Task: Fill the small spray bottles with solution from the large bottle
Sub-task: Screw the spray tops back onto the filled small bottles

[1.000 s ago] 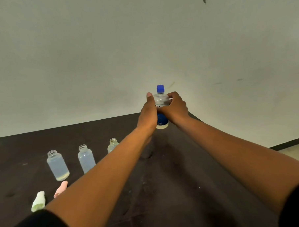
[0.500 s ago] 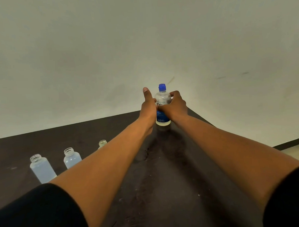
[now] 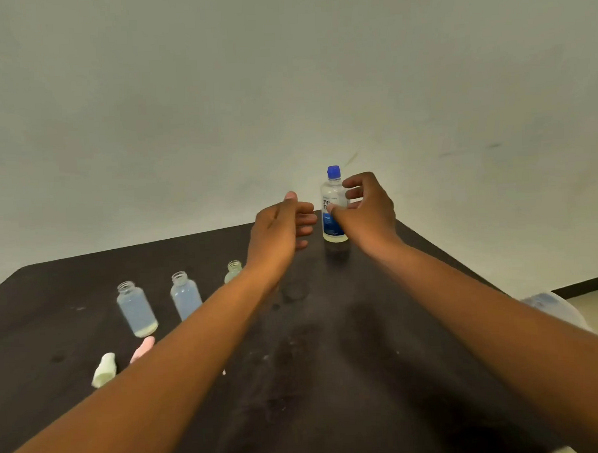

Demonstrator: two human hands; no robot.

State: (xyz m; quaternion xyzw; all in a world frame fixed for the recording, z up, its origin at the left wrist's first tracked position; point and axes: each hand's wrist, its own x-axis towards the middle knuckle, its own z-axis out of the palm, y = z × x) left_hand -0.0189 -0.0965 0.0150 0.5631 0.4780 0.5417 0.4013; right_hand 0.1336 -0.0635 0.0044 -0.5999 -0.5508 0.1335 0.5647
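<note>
The large clear bottle (image 3: 333, 204) with a blue cap and blue label stands upright near the far edge of the dark table (image 3: 331, 379). My right hand (image 3: 365, 209) hovers just right of it, fingers loosely curled and apart from the bottle. To the bottle's left, my left hand (image 3: 280, 227) is relaxed and holds nothing. Three small uncapped bottles stand in a row on the left: one (image 3: 136, 308), a second (image 3: 185, 294), and a third (image 3: 233, 271) partly hidden behind my left forearm.
Two spray caps lie near the front left, a pale green one (image 3: 104, 370) and a pink one (image 3: 143, 347). A plain wall rises behind the table. The table's right edge drops to a floor with a pale object (image 3: 547, 302).
Both hands have let go of the large bottle and drawn back from it. The bottle now stands alone on the table.
</note>
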